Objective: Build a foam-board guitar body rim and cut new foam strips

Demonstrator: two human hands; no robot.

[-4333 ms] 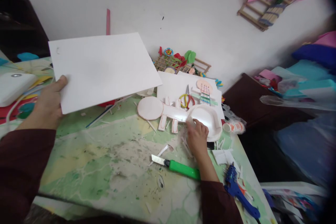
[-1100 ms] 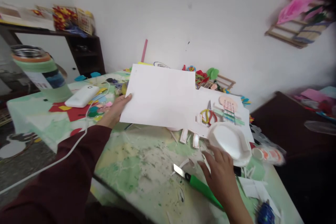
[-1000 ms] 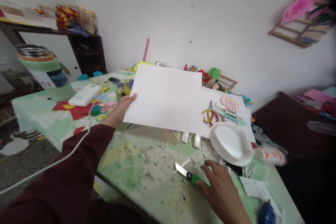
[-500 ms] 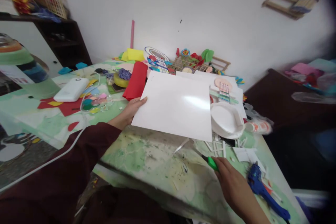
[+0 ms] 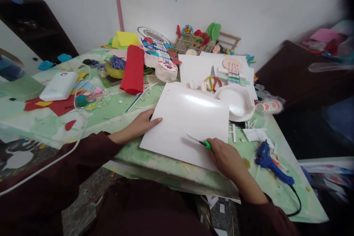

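A white sheet (image 5: 177, 118) lies near the front edge of the table, its surface shining under the light. At its left edge my left hand (image 5: 142, 123) grips the sheet, thumb on top and the other fingers partly hidden. My right hand (image 5: 222, 155) is closed round the green handle of a craft knife (image 5: 207, 144). The thin blade points left over the lower middle of the sheet. Whether the blade touches the sheet I cannot tell.
Behind the sheet are a white tray (image 5: 236, 101), scissors (image 5: 212, 81) and a paper guitar (image 5: 163, 59). A red roll (image 5: 133, 70) and white power bank (image 5: 59, 86) lie left. A blue glue gun (image 5: 271, 162) lies right, its cord at the table edge.
The sheet has come down toward the table's front, uncovering the scissors and guitar. My right hand has brought the knife up over the sheet. The camera view has tilted down.
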